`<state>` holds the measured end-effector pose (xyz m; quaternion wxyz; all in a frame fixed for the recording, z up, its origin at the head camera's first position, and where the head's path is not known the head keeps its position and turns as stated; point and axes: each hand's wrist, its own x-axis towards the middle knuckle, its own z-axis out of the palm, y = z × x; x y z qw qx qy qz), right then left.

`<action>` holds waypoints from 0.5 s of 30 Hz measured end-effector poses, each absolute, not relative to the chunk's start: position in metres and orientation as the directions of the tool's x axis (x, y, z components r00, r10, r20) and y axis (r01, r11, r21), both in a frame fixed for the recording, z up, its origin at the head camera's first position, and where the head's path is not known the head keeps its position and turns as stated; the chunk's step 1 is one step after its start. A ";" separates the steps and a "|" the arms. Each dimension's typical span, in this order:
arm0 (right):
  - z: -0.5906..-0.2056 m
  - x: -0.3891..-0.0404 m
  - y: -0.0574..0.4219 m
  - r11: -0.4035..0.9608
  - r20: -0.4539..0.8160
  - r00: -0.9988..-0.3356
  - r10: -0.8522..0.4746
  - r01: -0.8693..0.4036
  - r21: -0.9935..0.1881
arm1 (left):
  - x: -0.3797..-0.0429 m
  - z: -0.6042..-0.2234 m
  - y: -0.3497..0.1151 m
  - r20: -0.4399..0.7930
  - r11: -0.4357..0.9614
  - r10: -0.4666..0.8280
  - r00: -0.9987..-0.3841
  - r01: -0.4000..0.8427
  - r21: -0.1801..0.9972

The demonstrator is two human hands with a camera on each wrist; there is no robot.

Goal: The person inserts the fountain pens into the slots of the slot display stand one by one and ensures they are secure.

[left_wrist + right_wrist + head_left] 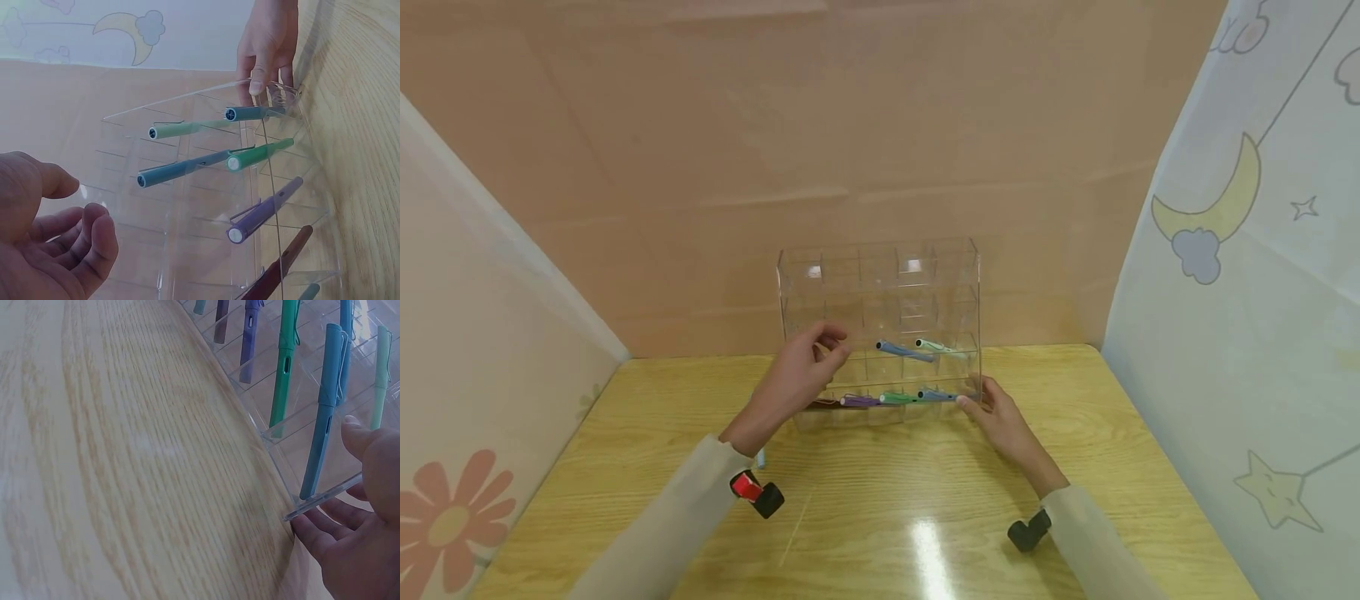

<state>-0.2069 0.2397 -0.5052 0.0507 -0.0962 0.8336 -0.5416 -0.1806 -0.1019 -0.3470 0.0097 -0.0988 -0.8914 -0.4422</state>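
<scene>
A clear acrylic pen rack (pixel 880 287) with several small compartments stands upright on the table. My right hand (pixel 1006 423) grips its lower right side panel, thumb on the inner face and fingers outside, as the right wrist view shows. My left hand (pixel 801 367) hovers before the rack's left part, fingers loosely curled and holding nothing. Along the bottom row lie a dark brown pen (pixel 278 265), a purple pen (pixel 859 401), a green pen (pixel 897 398) and a blue pen (pixel 936 395). One row higher are another blue pen (pixel 904 351) and a pale green pen (pixel 942 347).
A light blue piece (pixel 762 457) shows beside the left wrist, mostly hidden. The wood-grain table (pixel 865 517) meets an orange-brown cloth (pixel 850 125) behind the rack. Patterned cloth walls (pixel 1217 333) stand on both sides.
</scene>
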 end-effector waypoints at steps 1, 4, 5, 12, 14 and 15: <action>-0.505 -0.207 0.240 0.399 0.019 -0.976 -0.216 -0.106 -0.911 | -0.179 -0.346 -0.104 0.104 0.585 0.168 -0.980 0.185 0.790; -0.504 -0.206 0.239 0.408 0.013 -0.978 -0.209 -0.100 -0.907 | -0.175 -0.345 -0.109 0.105 0.574 0.167 -0.980 0.183 0.798; -0.504 -0.206 0.239 0.412 0.013 -0.978 -0.209 -0.100 -0.906 | -0.173 -0.345 -0.111 0.105 0.574 0.164 -0.981 0.182 0.799; -0.504 -0.206 0.239 0.417 0.003 -0.977 -0.212 -0.093 -0.904 | -0.163 -0.344 -0.126 0.110 0.588 0.139 -0.984 0.171 0.791; -0.503 -0.206 0.239 0.418 0.003 -0.977 -0.213 -0.093 -0.904 | -0.161 -0.345 -0.131 0.110 0.584 0.132 -0.985 0.167 0.794; -0.503 -0.207 0.239 0.421 0.003 -0.977 -0.211 -0.094 -0.902 | -0.160 -0.345 -0.134 0.111 0.583 0.127 -0.986 0.165 0.795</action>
